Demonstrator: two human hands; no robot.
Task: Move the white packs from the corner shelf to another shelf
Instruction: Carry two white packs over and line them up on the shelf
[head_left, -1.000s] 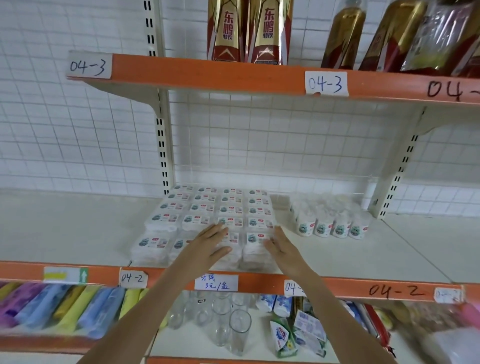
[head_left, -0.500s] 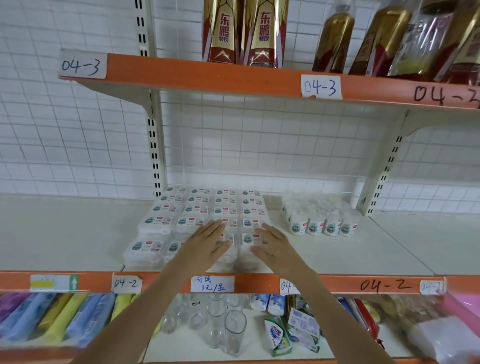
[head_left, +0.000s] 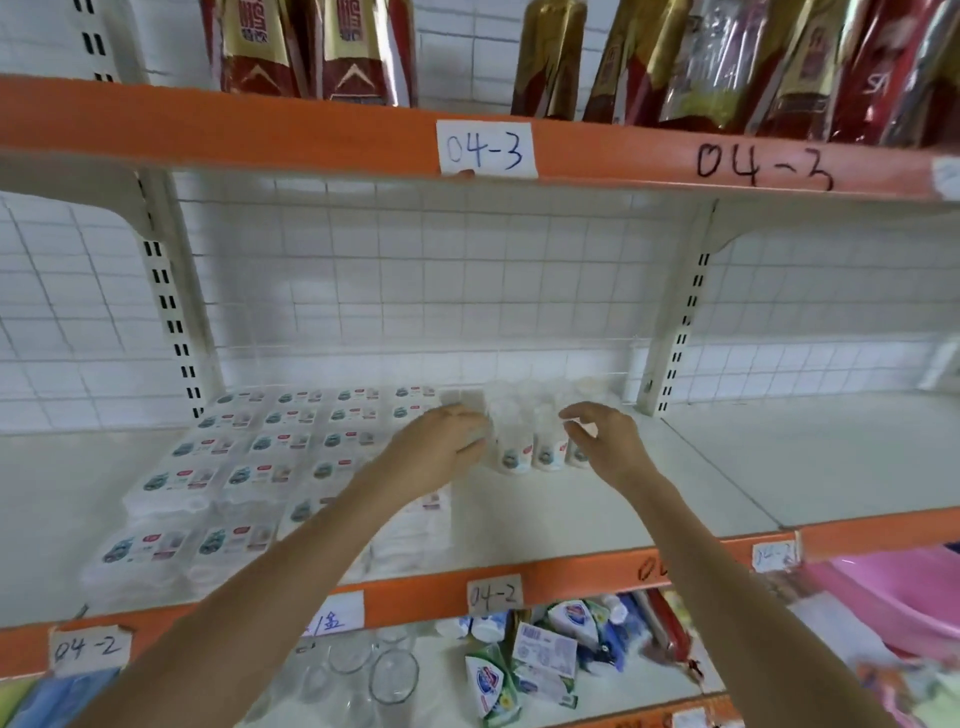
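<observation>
In the head view, both bare arms are reaching over the orange front edge of the middle shelf (head_left: 597, 525), labelled 04-2, toward a small cluster of white packs (head_left: 537, 441) standing upright near the back, just right of centre beside a white bracket upright (head_left: 675, 332). The left hand (head_left: 441, 447) is lying against the left side of the cluster with its fingers bent around the nearest pack, though blur is hiding whether it is truly gripping. The right hand (head_left: 605, 436) is hovering at the cluster's right side, fingers loosely curved and spread, thumb apart, closing on nothing. To the left, a large flat block of wrapped white boxes (head_left: 249, 467) is covering the shelf's left part, the left forearm crossing above it. On the shelf above, marked 04-3 (head_left: 485, 149), red-and-gold bottles (head_left: 550, 52) are standing. Below, clear glasses (head_left: 395, 675) and soap packets (head_left: 545, 654) are lying, with a pink tub (head_left: 883, 597) at the right.
</observation>
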